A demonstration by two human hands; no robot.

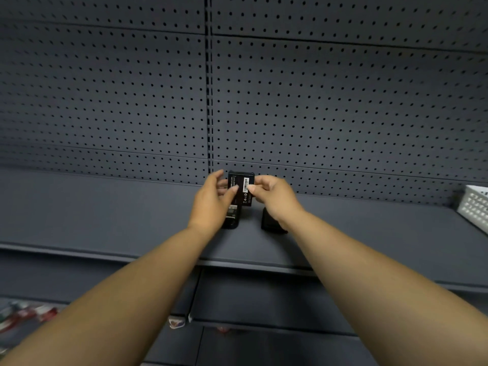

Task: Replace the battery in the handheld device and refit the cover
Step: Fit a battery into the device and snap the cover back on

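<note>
Grey pegboard shelf (105, 207): your left hand (211, 204) and right hand (274, 199) pinch the battery (241, 187) by its edges; it looks rigid, light, smooth.

Battery (241, 187) above shelf (105, 215), before pegboard (317, 101); device (231, 216) below-left, cover (269, 220) below-right; basket (474, 204) far right.

**Hidden, cropped and unreadable**

The left hand (211, 200) covers most of the handheld device (231, 216); the right hand (274, 198) hides part of the black cover (269, 223); the battery (241, 188) label print is too small to read; the white basket (475, 207) is cut off at the right edge; the lower-left packages (23, 317) are blurred.
</note>
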